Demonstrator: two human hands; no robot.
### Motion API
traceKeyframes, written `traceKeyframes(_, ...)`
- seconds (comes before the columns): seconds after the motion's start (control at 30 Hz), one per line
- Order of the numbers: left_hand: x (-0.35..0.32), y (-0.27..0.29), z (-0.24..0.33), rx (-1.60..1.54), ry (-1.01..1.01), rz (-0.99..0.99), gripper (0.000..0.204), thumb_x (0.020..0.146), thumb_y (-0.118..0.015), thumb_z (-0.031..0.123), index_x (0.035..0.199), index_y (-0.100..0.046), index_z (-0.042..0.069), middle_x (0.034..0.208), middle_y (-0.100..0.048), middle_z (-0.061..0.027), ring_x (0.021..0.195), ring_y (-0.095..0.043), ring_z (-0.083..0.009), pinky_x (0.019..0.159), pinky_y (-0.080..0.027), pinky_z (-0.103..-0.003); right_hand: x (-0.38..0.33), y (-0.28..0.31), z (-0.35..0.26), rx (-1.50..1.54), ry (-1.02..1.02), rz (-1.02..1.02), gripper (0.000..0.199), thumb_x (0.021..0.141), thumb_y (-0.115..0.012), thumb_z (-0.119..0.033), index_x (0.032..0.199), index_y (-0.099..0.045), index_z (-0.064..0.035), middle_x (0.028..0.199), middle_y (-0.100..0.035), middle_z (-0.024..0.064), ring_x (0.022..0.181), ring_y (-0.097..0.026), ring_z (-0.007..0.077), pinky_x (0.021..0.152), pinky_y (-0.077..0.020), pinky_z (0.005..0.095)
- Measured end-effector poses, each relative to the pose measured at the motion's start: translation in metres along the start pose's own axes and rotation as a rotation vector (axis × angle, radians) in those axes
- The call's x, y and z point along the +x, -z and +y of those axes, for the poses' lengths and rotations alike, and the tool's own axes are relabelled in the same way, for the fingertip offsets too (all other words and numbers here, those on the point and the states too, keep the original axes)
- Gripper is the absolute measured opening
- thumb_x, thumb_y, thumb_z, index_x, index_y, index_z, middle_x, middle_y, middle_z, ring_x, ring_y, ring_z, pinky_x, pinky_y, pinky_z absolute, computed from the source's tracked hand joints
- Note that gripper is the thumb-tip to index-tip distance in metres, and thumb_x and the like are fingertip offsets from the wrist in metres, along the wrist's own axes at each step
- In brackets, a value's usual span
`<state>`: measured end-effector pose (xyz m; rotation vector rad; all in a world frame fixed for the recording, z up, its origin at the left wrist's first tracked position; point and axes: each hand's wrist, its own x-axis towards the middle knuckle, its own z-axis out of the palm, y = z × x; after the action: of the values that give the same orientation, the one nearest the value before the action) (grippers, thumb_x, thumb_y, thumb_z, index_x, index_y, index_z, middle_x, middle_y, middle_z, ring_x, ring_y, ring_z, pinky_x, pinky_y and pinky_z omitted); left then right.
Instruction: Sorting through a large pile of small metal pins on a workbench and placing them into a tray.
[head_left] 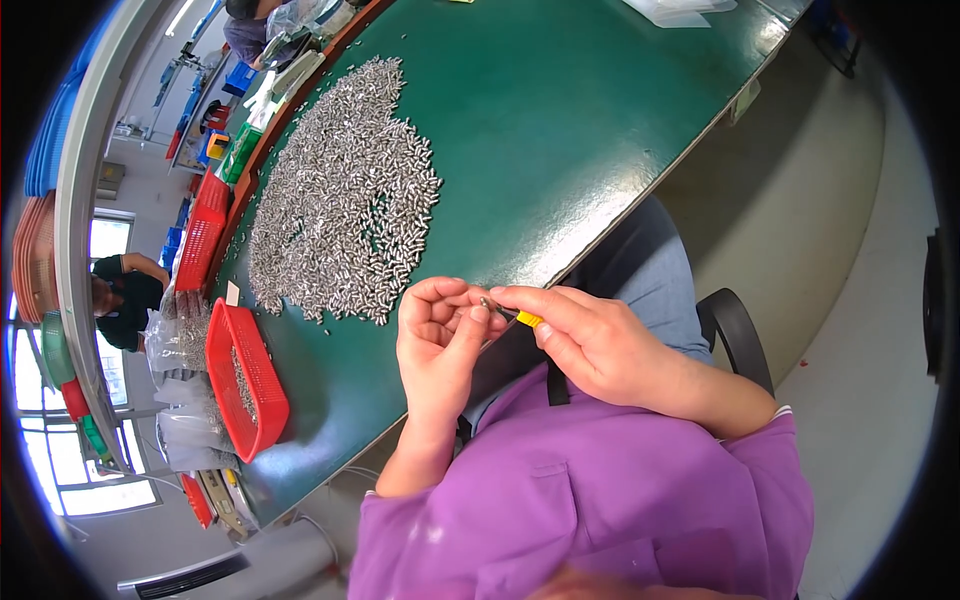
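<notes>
My left hand (437,345) is raised at the table's near edge, its thumb and fingers closed on a small metal part (485,302). Facing it, my right hand (603,345) grips a small tool with a yellow handle (529,319). The tool's dark tip points at the part, but whether it touches is too small to tell. A wide pile of small silvery cylindrical metal parts (345,180) spreads over the green tabletop (530,110) beyond my hands. To their left stands a red plastic basket (268,385) with some small metal parts in it.
Another red basket (203,232) and clear plastic bags (185,335) line the table's left side. White sheets (682,10) lie at the far right corner. A person in dark clothing (130,298) is on the left; another person's sleeve (245,40) shows beyond the table.
</notes>
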<state>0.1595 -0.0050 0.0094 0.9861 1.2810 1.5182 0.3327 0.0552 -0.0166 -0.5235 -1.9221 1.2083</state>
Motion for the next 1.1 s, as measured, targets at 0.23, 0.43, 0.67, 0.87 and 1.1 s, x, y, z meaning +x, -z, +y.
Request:
traceKeyframes(0.23, 0.0, 0.004, 0.001, -0.048, 0.116, -0.001, 0.021, 0.093, -0.054, -0.002, 0.112, -0.046, 0.002, 0.097, -0.064, -0.0118, 0.079, -0.064, -0.0138, 0.071, -0.055, -0.025, -0.002, 0.003, 0.0, 0.015, -0.03, 0.014, 0.043, 0.089, -0.053, -0.002, 0.132, -0.051, -0.0096, 0.099, -0.063, 0.0136, 0.079, -0.065, 0.0276, 0.069, -0.0548, 0.0351)
traceKeyframes(0.43, 0.006, 0.008, 0.0, -0.189, 0.235, -0.035, 0.026, 0.094, -0.053, 0.001, 0.12, -0.05, 0.002, 0.097, -0.064, -0.0102, 0.077, -0.061, -0.0131, 0.07, -0.053, -0.026, -0.001, 0.044, -0.005, -0.036, -0.111, 0.137, 0.038, 0.094, -0.05, -0.005, 0.132, -0.053, -0.0086, 0.114, -0.063, 0.017, 0.093, -0.065, 0.0297, 0.082, -0.0514, 0.0348)
traceKeyframes(0.67, 0.009, 0.018, -0.002, -0.235, 0.224, 0.014, 0.015, 0.093, -0.056, 0.001, 0.108, -0.059, 0.001, 0.096, -0.063, -0.0083, 0.077, -0.059, -0.013, 0.068, -0.051, -0.025, -0.029, 0.137, 0.024, -0.115, -0.417, 0.668, 0.041, 0.098, -0.043, -0.011, 0.138, -0.049, -0.0132, 0.079, -0.053, -0.0018, 0.065, -0.044, 0.0034, 0.06, -0.0383, 0.0188)
traceKeyframes(0.87, 0.009, 0.018, -0.001, -0.233, 0.183, -0.06, 0.011, 0.091, -0.055, -0.001, 0.101, -0.058, 0.004, 0.095, -0.058, -0.0089, 0.075, -0.055, -0.0125, 0.066, -0.047, -0.024, -0.08, 0.203, 0.095, -0.593, -0.615, 0.885, 0.036, 0.091, -0.062, -0.029, 0.118, -0.06, -0.0067, 0.082, -0.063, 0.0032, 0.073, -0.058, 0.0128, 0.068, -0.0469, 0.0308)
traceKeyframes(1.1, 0.009, 0.03, 0.006, -0.174, 0.237, 0.009, 0.011, 0.092, -0.056, 0.003, 0.103, -0.058, 0.003, 0.092, -0.058, -0.0058, 0.072, -0.052, -0.0104, 0.063, -0.043, -0.023, -0.097, 0.23, 0.106, -0.833, -0.89, 0.934, 0.036, 0.085, -0.067, -0.037, 0.099, -0.062, -0.0049, 0.079, -0.062, 0.0078, 0.069, -0.058, 0.0175, 0.067, -0.0474, 0.0336)
